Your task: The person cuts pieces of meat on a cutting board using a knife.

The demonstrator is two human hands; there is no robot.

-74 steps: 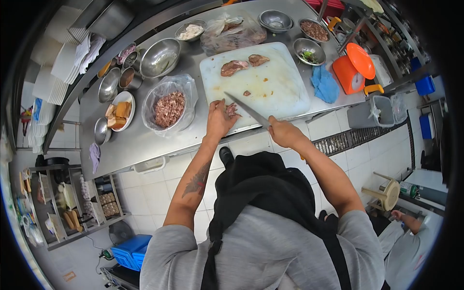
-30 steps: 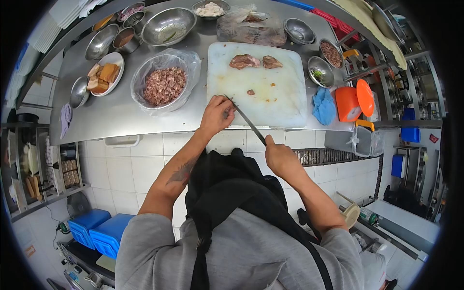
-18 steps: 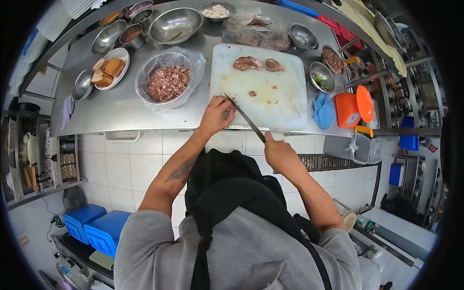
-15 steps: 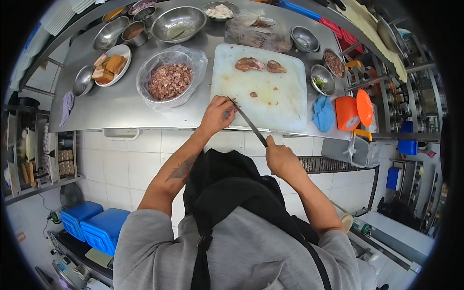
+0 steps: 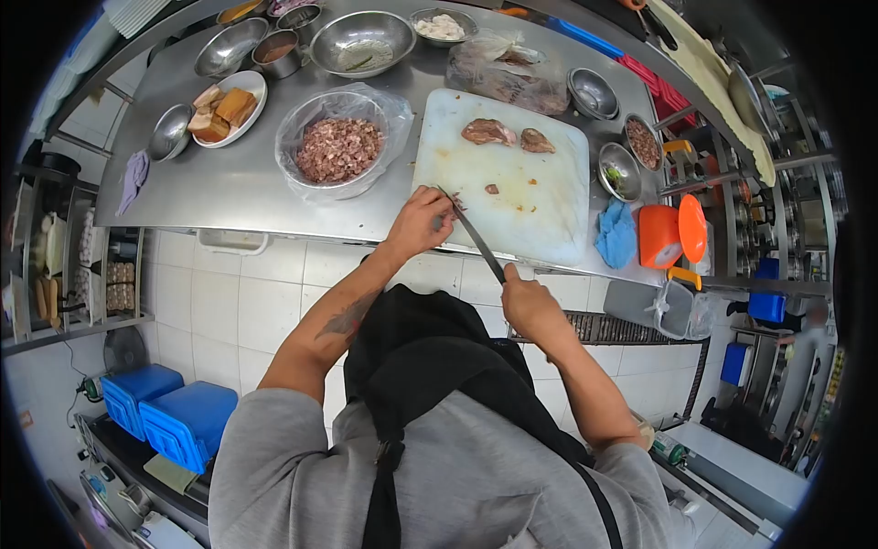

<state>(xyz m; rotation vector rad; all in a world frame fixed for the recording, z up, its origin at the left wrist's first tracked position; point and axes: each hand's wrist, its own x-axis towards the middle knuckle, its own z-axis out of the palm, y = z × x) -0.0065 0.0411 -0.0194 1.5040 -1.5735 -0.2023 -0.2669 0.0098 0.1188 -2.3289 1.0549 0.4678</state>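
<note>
My right hand (image 5: 532, 306) is wrapped around the handle of a knife (image 5: 478, 241), whose long blade slants up and left across the lower left corner of a white cutting board (image 5: 540, 220). Close to the blade's tip, my left hand (image 5: 422, 222) is closed with curled fingers; what they hold is too small to make out. Small dark scraps (image 5: 458, 203) lie by the tip. Farther up the board rest a larger chunk of meat (image 5: 488, 132), a smaller chunk (image 5: 537, 141) and a little piece (image 5: 492, 189).
Left of the board stands a plastic-lined bowl of chopped meat (image 5: 338, 151). Beyond it are a plate of browned blocks (image 5: 223, 113) and a large metal bowl (image 5: 363, 43). A bagged item (image 5: 508, 73) lies behind the board. To its right are a blue cloth (image 5: 615, 234) and an orange scale (image 5: 658, 236).
The camera view has turned slightly, so the table's things appear a little lower and farther right. Both hands keep nearly the same pose, and the knife stays in my right hand.
</note>
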